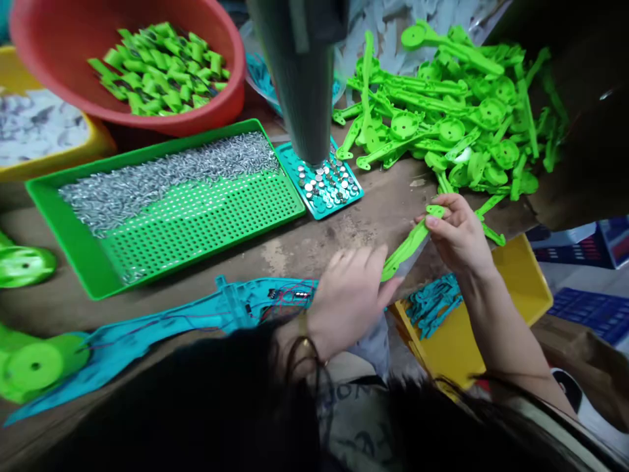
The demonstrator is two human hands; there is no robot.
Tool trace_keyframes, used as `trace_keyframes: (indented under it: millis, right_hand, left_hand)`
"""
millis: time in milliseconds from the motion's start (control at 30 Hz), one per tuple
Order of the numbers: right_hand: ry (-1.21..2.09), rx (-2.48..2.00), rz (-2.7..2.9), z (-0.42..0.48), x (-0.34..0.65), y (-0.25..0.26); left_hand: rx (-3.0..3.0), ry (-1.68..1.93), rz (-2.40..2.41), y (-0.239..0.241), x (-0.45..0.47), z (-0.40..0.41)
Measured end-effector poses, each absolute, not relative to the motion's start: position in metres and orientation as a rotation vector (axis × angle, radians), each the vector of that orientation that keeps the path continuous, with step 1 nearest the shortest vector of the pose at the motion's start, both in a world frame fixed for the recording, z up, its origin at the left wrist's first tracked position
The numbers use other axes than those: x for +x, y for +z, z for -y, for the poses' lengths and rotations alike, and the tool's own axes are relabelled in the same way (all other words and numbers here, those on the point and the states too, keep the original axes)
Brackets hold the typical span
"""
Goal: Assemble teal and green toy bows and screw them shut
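Observation:
A long lime-green plastic part [405,248] slants between my two hands over the near edge of the bench. My right hand [459,229] pinches its upper end between thumb and fingers. At the lower end, my left hand [351,295] closes around it, thumb below and fingers above; the fingertips are partly hidden. Beside my left wrist lies a long teal plastic shell [196,311] with thin red and dark wires and small metal contacts inside. Round green pieces [37,367] sit at the shell's far left end.
A heap of green plastic parts [452,124] lies at back right. A grey machine column [312,98] stands over a teal tray [319,180] of metal discs. A green tray [196,229] holds screws. Behind are a red basin [236,78] and a yellow bin [95,141]; another yellow bin [533,282] stands below right.

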State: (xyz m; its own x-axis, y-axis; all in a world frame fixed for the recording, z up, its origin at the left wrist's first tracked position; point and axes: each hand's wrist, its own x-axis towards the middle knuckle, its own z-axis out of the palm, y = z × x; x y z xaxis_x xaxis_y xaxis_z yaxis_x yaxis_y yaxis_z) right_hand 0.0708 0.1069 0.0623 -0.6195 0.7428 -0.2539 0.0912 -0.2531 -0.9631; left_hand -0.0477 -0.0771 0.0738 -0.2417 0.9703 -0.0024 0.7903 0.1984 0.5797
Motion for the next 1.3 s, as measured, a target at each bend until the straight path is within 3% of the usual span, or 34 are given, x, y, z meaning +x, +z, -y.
trace_keyframes:
  millis: [200, 333, 567, 767, 1033, 1133, 1233, 1300]
  right_hand:
    - [1.974, -0.880, 1.726, -0.100, 0.084, 0.063]
    - [1.987, -0.793, 1.934, -0.090, 0.082, 0.050]
    - [1.874, -0.684, 1.712, -0.079, 0.072, 0.042]
    - [2.113, -0.592, 1.974, -0.069, 0.085, 0.042]
    - [1.922, -0.543, 2.123, -0.063, 0.086, 0.047]
    - [1.962, -0.597, 2.024, -0.060, 0.089, 0.046]
    - [2.190, -0.706, 1.780, -0.044, 0.091, 0.039]
    - [2.168, -0.755, 1.736, -0.029, 0.089, 0.033]
  left_hand:
    - [1.230, 0.697, -1.631, 0.075, -0.060, 0.036]
    - [1.185, 0.754, -1.630, 0.070, -0.058, 0.038]
    - [1.403, 0.541, -1.616, 0.079, -0.071, 0.052]
    - [1.367, 0.550, -1.610, 0.075, -0.073, 0.058]
    - [1.517, 0.396, -1.749, 0.079, -0.079, 0.068]
    - [1.517, 0.206, -1.761, 0.087, -0.089, 0.073]
    - [1.501, 0.212, -1.764, 0.092, -0.091, 0.074]
    - [1.514, 0.243, -1.778, 0.093, -0.087, 0.074]
